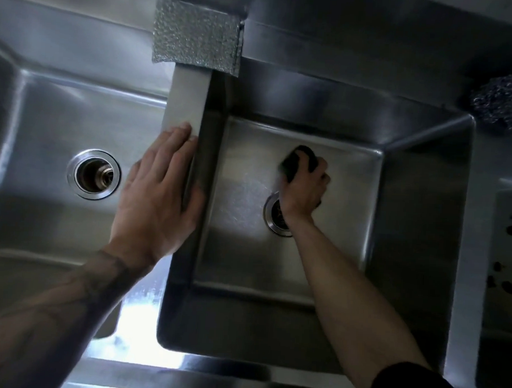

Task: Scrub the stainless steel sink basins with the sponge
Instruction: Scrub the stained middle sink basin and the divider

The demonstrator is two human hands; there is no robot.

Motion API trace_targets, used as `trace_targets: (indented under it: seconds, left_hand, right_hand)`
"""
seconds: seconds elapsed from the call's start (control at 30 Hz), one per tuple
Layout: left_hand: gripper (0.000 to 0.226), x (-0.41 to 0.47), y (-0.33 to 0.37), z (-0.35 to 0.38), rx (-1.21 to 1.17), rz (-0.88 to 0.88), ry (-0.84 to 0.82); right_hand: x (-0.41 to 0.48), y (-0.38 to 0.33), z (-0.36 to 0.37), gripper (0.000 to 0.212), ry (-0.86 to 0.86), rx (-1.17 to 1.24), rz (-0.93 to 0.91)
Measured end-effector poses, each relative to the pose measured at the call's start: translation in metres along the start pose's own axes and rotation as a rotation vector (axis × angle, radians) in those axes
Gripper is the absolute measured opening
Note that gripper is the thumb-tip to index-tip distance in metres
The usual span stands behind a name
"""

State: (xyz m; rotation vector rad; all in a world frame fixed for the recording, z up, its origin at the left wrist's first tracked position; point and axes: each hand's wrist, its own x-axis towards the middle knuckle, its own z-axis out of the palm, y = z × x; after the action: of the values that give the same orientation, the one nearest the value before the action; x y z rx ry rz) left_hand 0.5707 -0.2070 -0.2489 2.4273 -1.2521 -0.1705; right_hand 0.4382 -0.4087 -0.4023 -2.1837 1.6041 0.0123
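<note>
One hand does the scrubbing: your right hand point(306, 187) is deep in the right basin point(418, 201), fingers clamped round the dark sponge point(298, 162). The sponge sits ahead of your knuckles, on the floor between the drain point(273, 216) and the back wall. Your left hand point(158, 195) lies flat, fingers straight, on the divider point(188, 103).

The left basin point(46, 120) and right basin point(417, 230) are brushed stainless steel — satin on the floors, glossier at the folded edges. The left drain ring point(71, 171) is polished bright. The sponge point(298, 162) looks dark and matt. The foil patch point(197, 38) is dimpled; the scourer point(505, 102) is wiry metal.
</note>
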Motion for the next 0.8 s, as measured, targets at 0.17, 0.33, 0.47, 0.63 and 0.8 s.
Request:
trace_targets:
  seconds: [0.17,0.33,0.47,0.63,0.8]
  left_hand:
    - [0.055,-0.001,-0.001,0.001,-0.012,0.002,0.012]
    - [0.055,-0.002,-0.002,0.001,-0.045,-0.014,0.039]
    - [0.054,-0.002,-0.003,0.001,-0.081,-0.010,0.029]
    - [0.053,-0.003,-0.007,-0.005,-0.092,-0.005,-0.015]
    - [0.049,-0.004,-0.018,-0.004,-0.040,0.065,-0.012]
  right_hand:
    - [-0.005,-0.074,0.018,0.056,-0.087,0.433,0.025]
    - [-0.024,-0.127,0.027,0.047,-0.252,1.218,0.360]
    - [-0.022,-0.147,0.013,0.040,-0.242,1.441,0.477]
    - [-0.027,-0.166,-0.016,0.046,-0.191,1.354,0.235]
    - [-0.019,-0.176,-0.014,0.046,-0.186,1.163,0.217]
